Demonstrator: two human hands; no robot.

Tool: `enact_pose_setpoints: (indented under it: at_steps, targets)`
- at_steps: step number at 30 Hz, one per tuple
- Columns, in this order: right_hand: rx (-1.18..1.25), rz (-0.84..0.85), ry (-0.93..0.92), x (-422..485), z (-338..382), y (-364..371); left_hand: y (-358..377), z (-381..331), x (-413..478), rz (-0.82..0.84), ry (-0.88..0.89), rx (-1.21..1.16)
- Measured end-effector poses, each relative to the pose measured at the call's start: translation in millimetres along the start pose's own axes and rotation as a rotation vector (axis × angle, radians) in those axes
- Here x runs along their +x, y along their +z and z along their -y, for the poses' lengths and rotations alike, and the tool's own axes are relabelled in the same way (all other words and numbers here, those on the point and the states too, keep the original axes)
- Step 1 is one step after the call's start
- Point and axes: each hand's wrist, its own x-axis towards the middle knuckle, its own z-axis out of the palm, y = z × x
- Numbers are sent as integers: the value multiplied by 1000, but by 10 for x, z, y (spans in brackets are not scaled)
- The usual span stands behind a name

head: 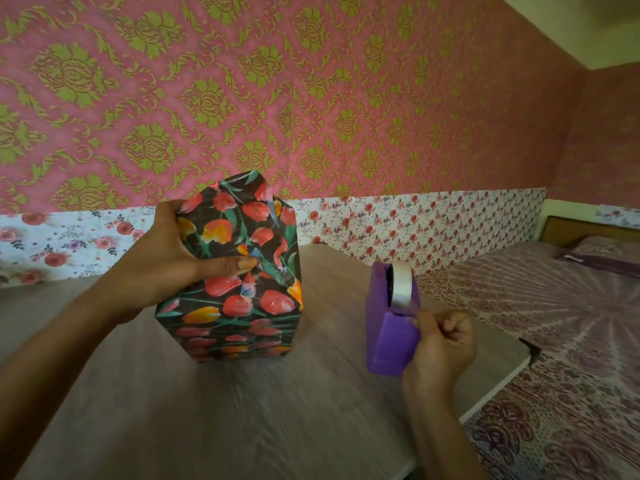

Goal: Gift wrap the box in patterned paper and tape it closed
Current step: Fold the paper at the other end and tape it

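Left hand (162, 261): curled round the box (239, 306) from its left, thumb pressed on the flap (265, 271).
Box: stood on end on the desk (242, 417), long axis upright.
Right hand (440, 344): right of the box, tape (403, 285) pinched at the dispenser (384, 341); the flap lies leftward.

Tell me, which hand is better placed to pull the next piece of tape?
Right. The right hand pinches the tape at the cutter of the purple dispenser, while the left hand grips the wrapped box, its thumb pressing the folded flap down.
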Motion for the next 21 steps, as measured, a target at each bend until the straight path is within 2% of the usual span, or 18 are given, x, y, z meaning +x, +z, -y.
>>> enact_pose_setpoints:
  at_steps: [4, 8, 16, 21]
  targets:
    - [-173, 62, -63, -138, -39, -152, -1, 6, 6, -2, 10, 13]
    - [-225, 59, 43, -124, -154, -269, -7, 11, 7, -1, 8, 33]
    - [-268, 172, 301, -89, 26, -304, -1, -12, -16, 5, 24, 74]
    - [-314, 206, 301, -91, 32, -300, -29, 9, -15, 10, 22, 117]
